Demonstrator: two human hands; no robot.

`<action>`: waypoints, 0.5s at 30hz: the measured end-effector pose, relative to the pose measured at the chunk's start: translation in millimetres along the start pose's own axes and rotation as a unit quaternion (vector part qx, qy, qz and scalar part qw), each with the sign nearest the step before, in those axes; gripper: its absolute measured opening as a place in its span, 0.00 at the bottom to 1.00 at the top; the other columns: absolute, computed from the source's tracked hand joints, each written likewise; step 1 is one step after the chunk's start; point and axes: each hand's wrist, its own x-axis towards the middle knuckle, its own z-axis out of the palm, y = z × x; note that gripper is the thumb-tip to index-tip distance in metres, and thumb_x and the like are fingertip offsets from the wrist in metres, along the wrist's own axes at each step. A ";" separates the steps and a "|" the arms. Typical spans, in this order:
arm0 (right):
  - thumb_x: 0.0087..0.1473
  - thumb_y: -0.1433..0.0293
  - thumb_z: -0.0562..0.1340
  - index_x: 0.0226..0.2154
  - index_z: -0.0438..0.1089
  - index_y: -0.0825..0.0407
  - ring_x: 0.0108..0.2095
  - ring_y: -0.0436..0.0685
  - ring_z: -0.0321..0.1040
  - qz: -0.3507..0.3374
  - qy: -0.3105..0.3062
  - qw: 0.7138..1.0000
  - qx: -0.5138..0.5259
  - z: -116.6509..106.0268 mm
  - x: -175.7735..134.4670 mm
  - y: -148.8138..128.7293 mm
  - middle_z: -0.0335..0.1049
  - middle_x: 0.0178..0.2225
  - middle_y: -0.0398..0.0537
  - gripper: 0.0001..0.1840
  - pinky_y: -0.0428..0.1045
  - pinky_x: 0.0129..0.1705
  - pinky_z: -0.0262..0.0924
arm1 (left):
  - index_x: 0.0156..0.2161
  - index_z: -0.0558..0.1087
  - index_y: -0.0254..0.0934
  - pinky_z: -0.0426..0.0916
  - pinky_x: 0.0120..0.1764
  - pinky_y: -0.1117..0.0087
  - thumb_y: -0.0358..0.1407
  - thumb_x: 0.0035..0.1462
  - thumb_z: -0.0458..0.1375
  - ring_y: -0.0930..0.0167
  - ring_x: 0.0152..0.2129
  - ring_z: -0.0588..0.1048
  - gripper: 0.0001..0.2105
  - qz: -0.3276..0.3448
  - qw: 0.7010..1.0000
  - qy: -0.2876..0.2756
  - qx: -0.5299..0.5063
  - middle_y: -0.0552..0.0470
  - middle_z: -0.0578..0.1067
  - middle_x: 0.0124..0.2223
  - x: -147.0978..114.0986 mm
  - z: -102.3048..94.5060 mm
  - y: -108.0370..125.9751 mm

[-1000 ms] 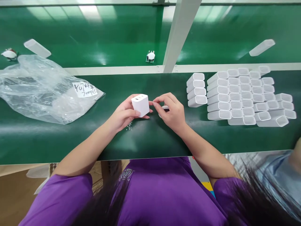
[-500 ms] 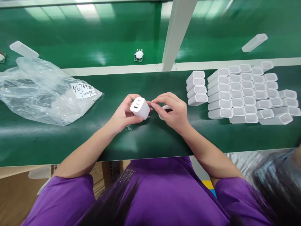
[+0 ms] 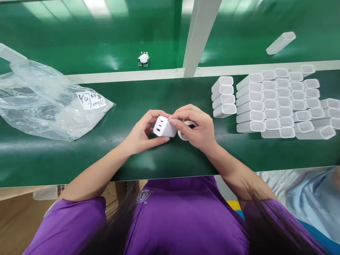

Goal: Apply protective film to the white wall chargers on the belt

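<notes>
While left hand (image 3: 140, 136) grasps white charger (image 3: 165, 128) | right hand (image 3: 202, 128) clasps white ring (image 3: 182, 136), fingertips (image 3: 173, 122) at charger's edge

plastic bag (image 3: 53, 102) cut off at left, white ring (image 3: 182, 136) partly hidden

A plain purple short-sleeved T-shirt (image 3: 186, 223) covers the torso below the desk's near edge (image 3: 170, 177) – smooth, matte-looking cloth with soft folds. On the wearer's left chest sits a pale, line-drawn emblem (image 3: 143, 196), rounded, with looping strokes too small to read. The left sleeve (image 3: 71, 219) and right sleeve (image 3: 278, 219) are the same purple, both wide and ending above the elbow – the forearms below are bare. Long, dark hair (image 3: 111, 226) hangs in blurred strands over the shirt.
</notes>
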 end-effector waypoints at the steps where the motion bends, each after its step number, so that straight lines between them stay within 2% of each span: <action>1: 0.60 0.71 0.66 0.34 0.77 0.51 0.35 0.50 0.72 -0.002 0.002 1.000 -0.008 -0.2 -0.1 -0.4 0.77 0.35 0.45 0.03 0.46 0.36 0.67 | 0.50 0.69 0.40 0.71 0.33 0.74 0.34 0.46 0.72 0.69 0.38 0.77 0.25 0.000 1.000 0.005 0.013 0.48 0.78 0.46 -1.1 0.1 -0.3; 8: 0.62 0.68 0.63 0.35 0.78 0.48 0.34 0.52 0.74 -0.026 0.024 0.994 -0.105 1.1 -2.2 -1.4 0.78 0.35 0.46 0.06 0.48 0.35 0.71 | 0.55 0.71 0.43 0.74 0.38 0.73 0.37 0.49 0.71 0.67 0.41 0.78 0.27 0.009 0.996 0.023 0.082 0.48 0.78 0.50 -4.7 0.8 0.0; 12: 0.61 0.70 0.63 0.35 0.77 0.48 0.33 0.52 0.74 -0.074 0.050 0.989 -0.117 3.2 -3.6 0.0 0.78 0.35 0.46 0.06 0.48 0.35 0.71 | 0.57 0.72 0.44 0.75 0.39 0.73 0.37 0.50 0.71 0.67 0.42 0.78 0.28 0.012 0.996 0.024 0.085 0.48 0.77 0.53 -4.9 0.6 -2.2; 15: 0.62 0.69 0.62 0.35 0.77 0.47 0.34 0.52 0.74 -0.070 0.047 0.988 -0.132 3.8 -5.5 1.2 0.77 0.35 0.46 0.07 0.49 0.36 0.71 | 0.58 0.72 0.44 0.75 0.41 0.72 0.38 0.49 0.71 0.66 0.43 0.77 0.30 0.005 0.996 0.020 0.081 0.47 0.76 0.55 -5.2 -0.4 -4.4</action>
